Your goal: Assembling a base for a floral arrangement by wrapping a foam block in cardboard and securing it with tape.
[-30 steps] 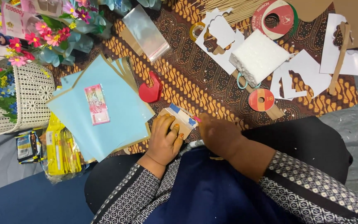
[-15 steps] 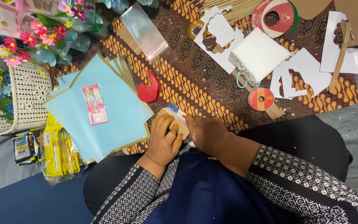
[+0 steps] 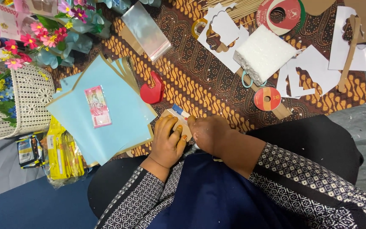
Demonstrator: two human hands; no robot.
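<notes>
Since the earlier frame our right hand (image 3: pixel 210 133) has slid left, closing against the left hand (image 3: pixel 168 142) — both grasp one small cardboard piece (image 3: pixel 175 118), near centre. One red tape dispenser (image 3: pixel 153 90) just beyond; one pink banknote (image 3: pixel 98 106) on blue sheets (image 3: pixel 119 123) left.

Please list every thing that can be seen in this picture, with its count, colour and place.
cloth: one, brown with orange pattern, under the craft things
blue paper: a stack, light blue, left of centre
pink note: one, pink, on the blue paper
tape dispenser: one, red, right of the blue paper
clear bag: one, transparent, top centre
foam block: one, white, upper right
tape roll: one, red, below the foam block
white cutouts: several, white, upper right
basket: one, white, far left
flowers: a bunch, pink and blue, top left
yellow packets: several, yellow, lower left
small card: one, tan with blue, held in both hands
left hand: on the card
right hand: on the card
</notes>
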